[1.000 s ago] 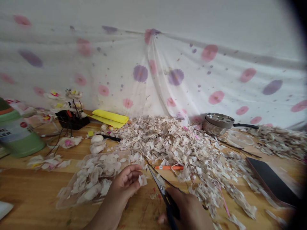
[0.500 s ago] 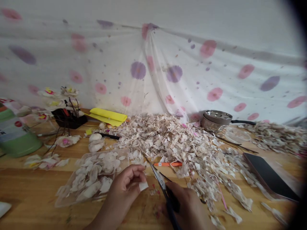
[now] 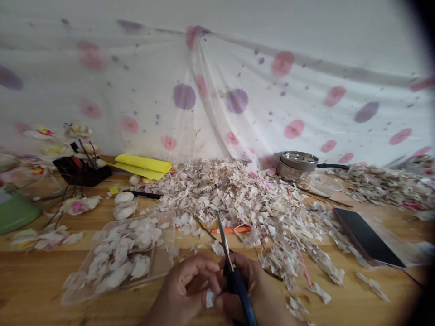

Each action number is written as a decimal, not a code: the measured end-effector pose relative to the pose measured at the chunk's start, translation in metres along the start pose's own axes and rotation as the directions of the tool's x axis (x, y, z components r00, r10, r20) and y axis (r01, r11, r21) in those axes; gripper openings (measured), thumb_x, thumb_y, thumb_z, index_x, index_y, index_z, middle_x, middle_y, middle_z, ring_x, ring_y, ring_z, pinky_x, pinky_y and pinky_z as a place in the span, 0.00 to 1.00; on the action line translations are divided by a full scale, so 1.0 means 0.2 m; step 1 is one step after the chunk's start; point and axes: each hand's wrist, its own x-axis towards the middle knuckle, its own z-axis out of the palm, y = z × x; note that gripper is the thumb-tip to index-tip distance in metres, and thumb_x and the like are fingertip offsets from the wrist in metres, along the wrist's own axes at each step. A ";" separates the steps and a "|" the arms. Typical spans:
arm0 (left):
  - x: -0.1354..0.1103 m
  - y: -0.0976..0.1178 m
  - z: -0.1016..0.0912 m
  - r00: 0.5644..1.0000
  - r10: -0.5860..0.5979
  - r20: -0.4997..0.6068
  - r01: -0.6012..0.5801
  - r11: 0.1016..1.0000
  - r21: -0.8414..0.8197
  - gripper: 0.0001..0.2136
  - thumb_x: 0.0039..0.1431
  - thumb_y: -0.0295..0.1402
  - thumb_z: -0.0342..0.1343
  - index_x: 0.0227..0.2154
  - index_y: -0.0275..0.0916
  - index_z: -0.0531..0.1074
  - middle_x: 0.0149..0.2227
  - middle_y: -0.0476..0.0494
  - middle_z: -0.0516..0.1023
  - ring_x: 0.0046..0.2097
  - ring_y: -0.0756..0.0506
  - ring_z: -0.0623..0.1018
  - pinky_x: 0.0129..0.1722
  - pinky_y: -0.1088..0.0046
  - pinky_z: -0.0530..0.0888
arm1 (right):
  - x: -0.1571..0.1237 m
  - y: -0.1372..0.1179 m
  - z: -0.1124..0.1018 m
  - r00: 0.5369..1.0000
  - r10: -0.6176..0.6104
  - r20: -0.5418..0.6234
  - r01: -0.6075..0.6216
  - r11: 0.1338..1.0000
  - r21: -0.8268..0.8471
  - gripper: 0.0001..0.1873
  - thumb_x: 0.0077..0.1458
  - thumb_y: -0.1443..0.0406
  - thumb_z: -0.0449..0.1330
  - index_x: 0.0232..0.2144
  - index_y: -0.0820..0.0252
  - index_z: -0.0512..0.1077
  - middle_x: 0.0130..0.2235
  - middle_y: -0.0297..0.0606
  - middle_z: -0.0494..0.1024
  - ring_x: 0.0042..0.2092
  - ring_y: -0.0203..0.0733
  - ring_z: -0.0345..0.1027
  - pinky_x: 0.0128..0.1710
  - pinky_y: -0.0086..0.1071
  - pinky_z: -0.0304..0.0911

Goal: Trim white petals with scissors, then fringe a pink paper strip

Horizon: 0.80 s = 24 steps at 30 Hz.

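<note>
**Wooden surface (image 3: 30,276) disappearing under pale petal scraps (image 3: 231,194)**

Behind everything, a sheer white sheet (image 3: 217,77) dotted with pink and purple is hanging in gathered folds. Across the wooden surface, the pale petal scraps are spreading in a broad heap, with a second heap (image 3: 384,185) lying off to the right. Along the back, a folded yellow paper (image 3: 142,165) is resting just left of the main heap, a steel saucepan (image 3: 295,165) is sitting at its far edge, and a black phone (image 3: 365,237) is lying over on the right. Toward the left, artificial flowers (image 3: 79,204) are lying around a black holder (image 3: 81,176), and a green container (image 3: 16,213) is poking in at the edge. Nearer, a clear plastic tray (image 3: 166,240) is holding smooth white petals (image 3: 122,253). Just right of it, the left hand (image 3: 186,290) is pinching a small white scrap (image 3: 210,298) between its fingers, and the right hand (image 3: 251,285) is clenching dark blue-handled scissors (image 3: 234,276), their blades pointing up toward the heap, right beside the scrap.
</note>
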 end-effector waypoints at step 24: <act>0.01 -0.01 0.00 0.965 -0.262 -0.011 0.260 0.960 -0.104 0.14 0.39 0.43 0.72 0.22 0.39 0.77 0.23 0.50 0.76 0.28 0.50 0.74 0.29 0.77 0.69 | -0.06 0.08 -0.04 0.912 -0.406 -0.054 0.285 0.724 -0.628 0.14 0.48 0.70 0.59 0.40 0.57 0.72 0.28 0.33 0.75 0.28 0.39 0.67 0.28 0.28 0.63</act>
